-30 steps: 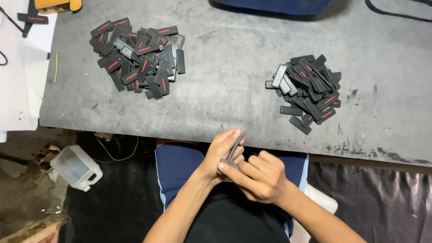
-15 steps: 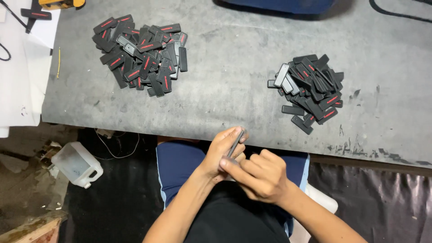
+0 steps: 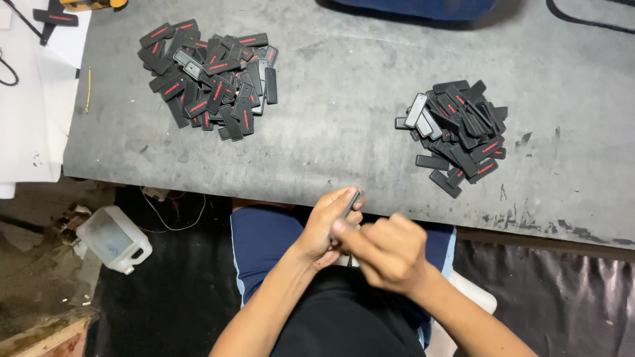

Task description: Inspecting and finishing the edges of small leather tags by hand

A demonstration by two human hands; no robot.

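My left hand (image 3: 324, 225) grips a small flat black piece (image 3: 350, 203) edge-up, just below the near edge of the grey table (image 3: 344, 106). My right hand (image 3: 387, 251) presses against the same piece from the right, fingers curled and thumb on it. On the table lie two heaps of the same black rectangular pieces with red stripes: one pile (image 3: 208, 76) at the far left, another pile (image 3: 456, 135) at the right. Both hands hover over my lap, clear of the piles.
A translucent plastic jug (image 3: 114, 239) lies on the floor at the lower left. White paper sheets (image 3: 30, 99) cover the table's left end. A dark blue object (image 3: 423, 8) sits at the far edge. Black cloth covers the floor.
The hands stayed together on the piece; my right hand shifted slightly over it. The view drifted a little.
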